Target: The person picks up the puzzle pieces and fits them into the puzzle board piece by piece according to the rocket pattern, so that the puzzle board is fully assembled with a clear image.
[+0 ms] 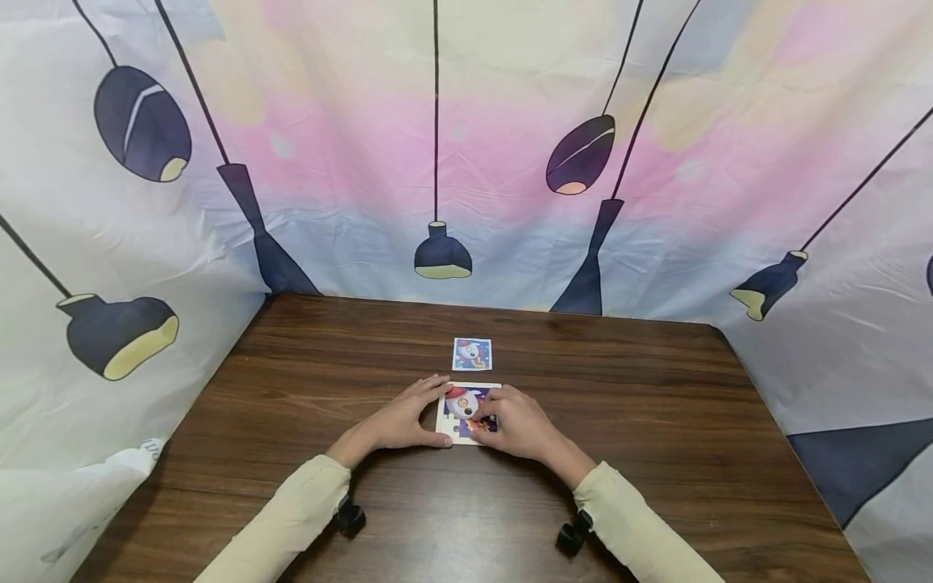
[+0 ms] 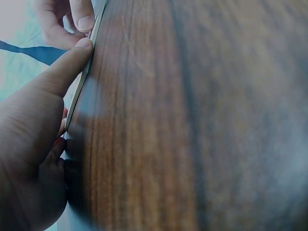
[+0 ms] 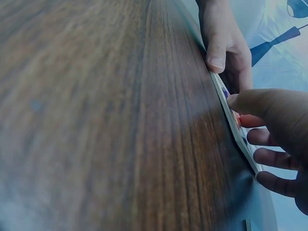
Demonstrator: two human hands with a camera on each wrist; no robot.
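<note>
A small jigsaw puzzle board [image 1: 444,424] with a pale rim lies flat on the table, showing a white cartoon animal in a red hat; pale unfilled space shows at its lower left. My left hand [image 1: 405,416] holds the board's left side, thumb at the near corner and fingers at the far one. Over the right part, my right hand [image 1: 516,423] has bent fingers and thumb close together at a puzzle piece [image 1: 481,424], mostly hidden by the fingers. In the right wrist view, the right thumb [image 3: 257,102] and fingertips meet the board's face.
A small square picture card [image 1: 472,355] with a similar cartoon lies just beyond the board. The brown wood-grain table [image 1: 306,364] extends around both. Behind and beside it hangs a cloth backdrop [image 1: 364,162] printed with lamps.
</note>
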